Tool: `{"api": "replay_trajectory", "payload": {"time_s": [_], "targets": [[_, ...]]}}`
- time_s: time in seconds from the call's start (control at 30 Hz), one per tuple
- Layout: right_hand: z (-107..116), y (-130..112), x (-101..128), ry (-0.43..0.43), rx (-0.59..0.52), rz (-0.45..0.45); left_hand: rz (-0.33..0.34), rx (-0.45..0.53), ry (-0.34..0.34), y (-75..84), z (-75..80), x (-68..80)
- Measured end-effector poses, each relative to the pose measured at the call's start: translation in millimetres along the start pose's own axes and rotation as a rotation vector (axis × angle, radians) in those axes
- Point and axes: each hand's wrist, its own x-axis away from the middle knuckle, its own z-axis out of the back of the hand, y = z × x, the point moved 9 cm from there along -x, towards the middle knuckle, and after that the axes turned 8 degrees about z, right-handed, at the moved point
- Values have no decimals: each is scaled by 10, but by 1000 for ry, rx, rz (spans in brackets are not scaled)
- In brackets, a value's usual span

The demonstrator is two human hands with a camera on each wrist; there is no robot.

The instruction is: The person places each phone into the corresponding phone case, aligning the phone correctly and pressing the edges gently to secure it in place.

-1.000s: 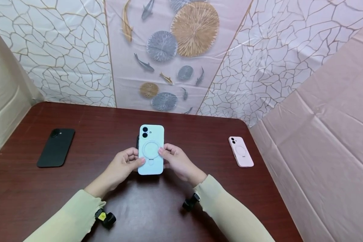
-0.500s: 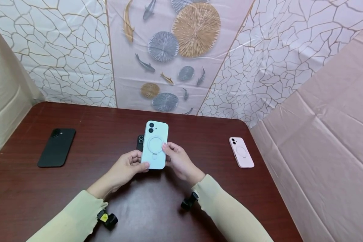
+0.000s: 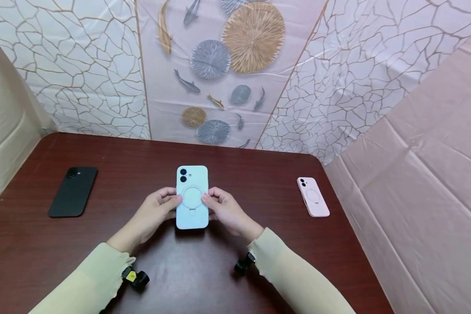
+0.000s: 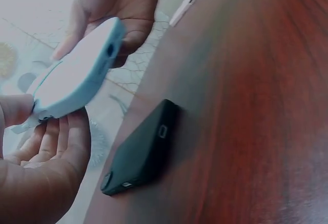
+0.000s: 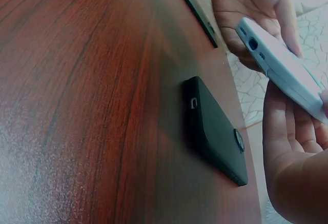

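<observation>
Both hands hold a light blue phone case (image 3: 192,196) by its long sides above the table's middle, camera cutout at the far end. My left hand (image 3: 162,207) pinches its left edge, thumb on top. On the right edge my right hand (image 3: 220,205) does the same. The wrist views show the blue case (image 4: 77,75) (image 5: 284,73) lifted off the table. Under it a black phone (image 4: 141,155) (image 5: 215,131) lies flat on the wood. The head view hides that phone behind the case.
Another black phone (image 3: 73,191) lies at the table's left. A pink phone case (image 3: 313,196) lies near the right edge. The dark wooden table (image 3: 259,174) is bounded by patterned sheets at the back and cloth on both sides.
The blue case had been raised and swung to the far right, baring the black phone's top. It has come back left and nearer, covering that phone in the head view.
</observation>
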Motion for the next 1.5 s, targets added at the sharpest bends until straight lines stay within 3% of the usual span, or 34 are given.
{"api": "replay_trajectory", "payload": {"time_s": [0.2,0.43,0.73,1.0,1.13,1.33,1.5], "targets": [[-41,23,12,-41,-22,-16,-5,33,0,49,9,-3],[-84,82,34,-83,-91,-58,27,92,-6,-33,43,-20],[-150,73,66,-126,-45,-47,-24,74,153,139,140,-11],[-209,-10,80,-190,-24,-7,-31,210,82,166,141,17],[-157,2,61,-159,5,2,-26,207,72,143,119,-8],[-19,14,5,-41,21,-22,23,202,88,31,82,-28],[71,-93,-35,35,42,8,23,142,53,-1,-6,-7]]}}
